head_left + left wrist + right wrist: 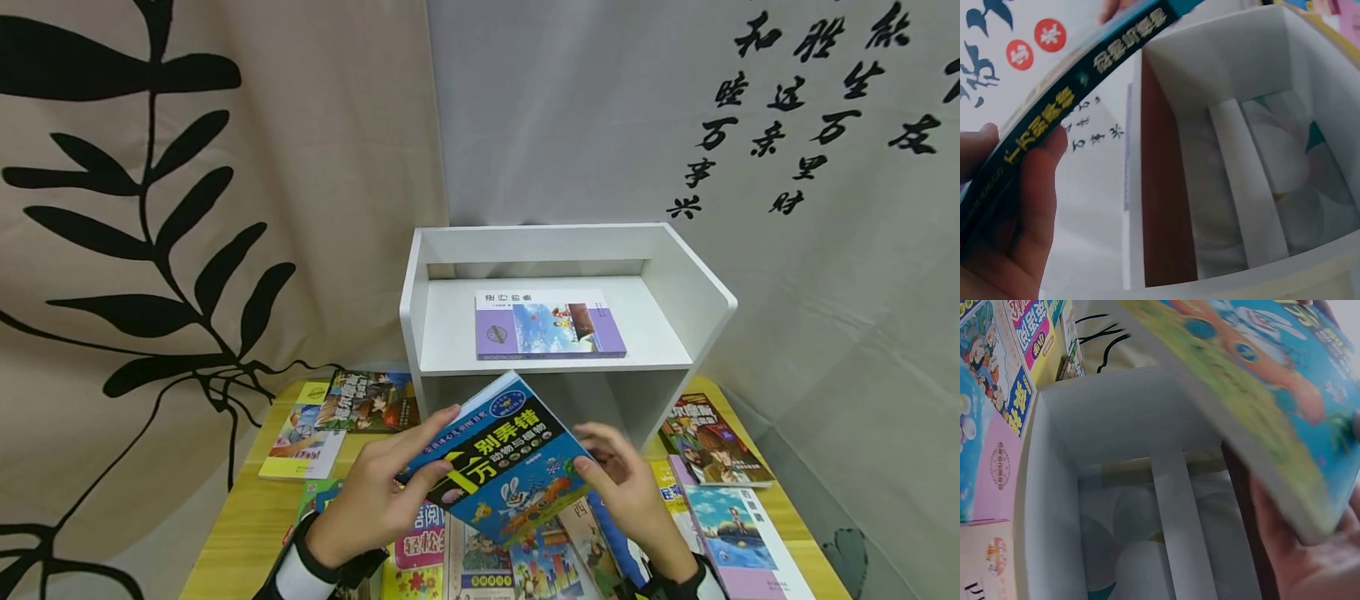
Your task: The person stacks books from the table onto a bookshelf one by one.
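Observation:
A blue children's book [506, 467] with yellow and white title characters is held tilted in front of the white shelf. My left hand [390, 487] grips its left end, thumb on the cover and fingers behind. My right hand [618, 479] pinches its right edge. The left wrist view shows the dark spine [1063, 94] between thumb and fingers. In the right wrist view the book's lower corner [1310, 519] lies against the right palm. A purple-and-white book [551, 325] lies flat on the upper board of the shelf [450, 325].
Several books cover the yellow wooden table [232, 542] below the hands. A dark-covered book [712, 442] lies right of the shelf, above a book with a lake picture [731, 533]. At the left, a yellow-and-white book [303, 442] lies partly under another [371, 400]. The shelf's lower compartment [1254, 187] is open-fronted.

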`<state>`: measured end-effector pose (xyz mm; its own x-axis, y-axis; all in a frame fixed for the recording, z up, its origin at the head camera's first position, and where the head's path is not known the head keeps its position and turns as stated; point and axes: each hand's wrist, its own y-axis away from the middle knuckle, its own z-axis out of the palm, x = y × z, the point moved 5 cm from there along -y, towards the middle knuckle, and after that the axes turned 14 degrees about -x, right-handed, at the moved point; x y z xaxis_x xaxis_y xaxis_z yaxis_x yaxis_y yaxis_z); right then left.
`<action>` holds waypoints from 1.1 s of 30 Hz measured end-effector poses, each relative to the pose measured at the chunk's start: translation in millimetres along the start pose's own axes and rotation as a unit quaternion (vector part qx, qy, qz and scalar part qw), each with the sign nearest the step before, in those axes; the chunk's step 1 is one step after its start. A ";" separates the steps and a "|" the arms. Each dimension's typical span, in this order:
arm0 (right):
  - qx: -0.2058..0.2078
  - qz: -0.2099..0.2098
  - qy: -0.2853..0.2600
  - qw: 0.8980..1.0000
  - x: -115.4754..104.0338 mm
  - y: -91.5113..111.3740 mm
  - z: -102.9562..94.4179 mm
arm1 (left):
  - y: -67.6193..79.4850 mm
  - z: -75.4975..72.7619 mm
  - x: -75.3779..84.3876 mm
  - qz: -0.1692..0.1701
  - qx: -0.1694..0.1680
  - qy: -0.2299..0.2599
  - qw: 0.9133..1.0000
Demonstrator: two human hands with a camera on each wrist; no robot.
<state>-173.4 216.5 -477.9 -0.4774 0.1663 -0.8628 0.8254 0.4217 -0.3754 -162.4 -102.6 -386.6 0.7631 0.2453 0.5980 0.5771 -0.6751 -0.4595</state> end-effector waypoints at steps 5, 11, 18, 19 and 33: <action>0.092 -0.007 -0.092 0.991 0.9 5.4 4.2 | 6.9 -6.9 -0.9 -0.009 0.077 0.022 0.997; 0.102 -0.044 -0.076 0.991 -5.1 10.9 34.4 | 7.3 -4.5 -0.6 -0.023 0.162 0.098 0.982; 0.036 -0.055 -0.079 0.995 -9.5 7.6 55.8 | 8.5 13.2 -10.8 -0.081 0.205 0.139 0.965; 0.031 -0.059 -0.085 0.994 -9.6 7.6 56.3 | 9.4 15.9 -13.0 -0.094 0.206 0.147 0.963; 0.042 0.037 -0.010 0.998 -1.2 21.9 31.6 | 15.4 41.5 -24.3 -0.146 0.047 0.187 0.970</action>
<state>-145.2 197.4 -495.8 -0.4085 0.1768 -0.8955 0.8811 0.3325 -0.3363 -160.0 -90.0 -435.5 0.4138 0.1357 0.9002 0.7902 -0.5445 -0.2811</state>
